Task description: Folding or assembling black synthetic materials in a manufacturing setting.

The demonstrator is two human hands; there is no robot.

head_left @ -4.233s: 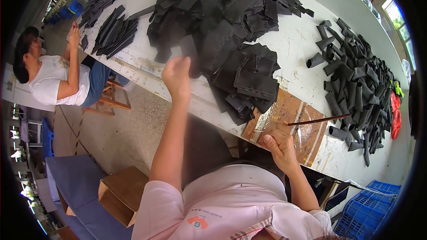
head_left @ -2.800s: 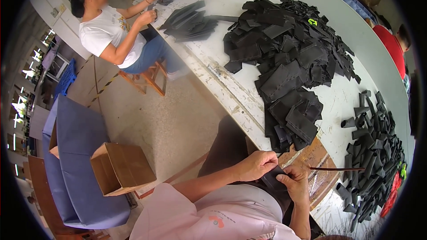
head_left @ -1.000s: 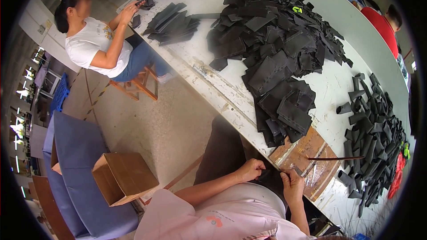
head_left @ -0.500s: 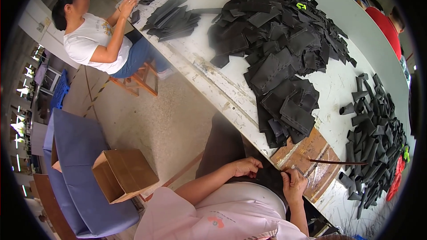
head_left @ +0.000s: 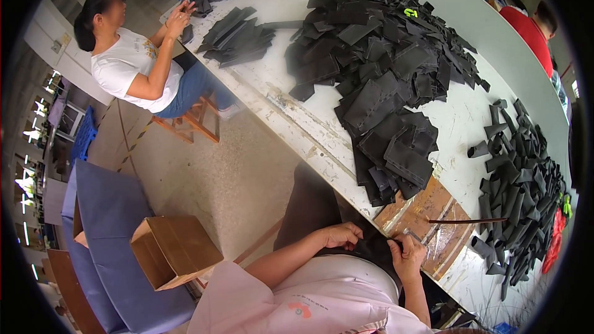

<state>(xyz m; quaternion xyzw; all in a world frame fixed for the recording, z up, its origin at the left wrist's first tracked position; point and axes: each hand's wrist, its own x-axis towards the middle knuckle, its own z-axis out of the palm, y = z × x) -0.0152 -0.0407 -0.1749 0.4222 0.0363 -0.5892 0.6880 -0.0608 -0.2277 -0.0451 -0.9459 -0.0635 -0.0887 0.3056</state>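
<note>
Over my lap, near the table edge, both hands are closed with a black fabric piece stretched between them. My left hand has its fingers curled at the piece's left end. My right hand pinches the other end between thumb and fingers. The piece's outline blends into my dark trousers, so its full shape is hard to make out. Beside my right hand, a worn brown wooden board lies on the table, partly covered with clear tape. A thin dark rod sticks out over it to the right.
A big heap of flat black fabric pieces covers the middle of the white table. Rolled black pieces are piled at right, by a red bag. A cardboard box stands at left. Another person works at the far side.
The view has shifted slightly. Both hands stay in nearly the same place, still holding the black fabric piece.
</note>
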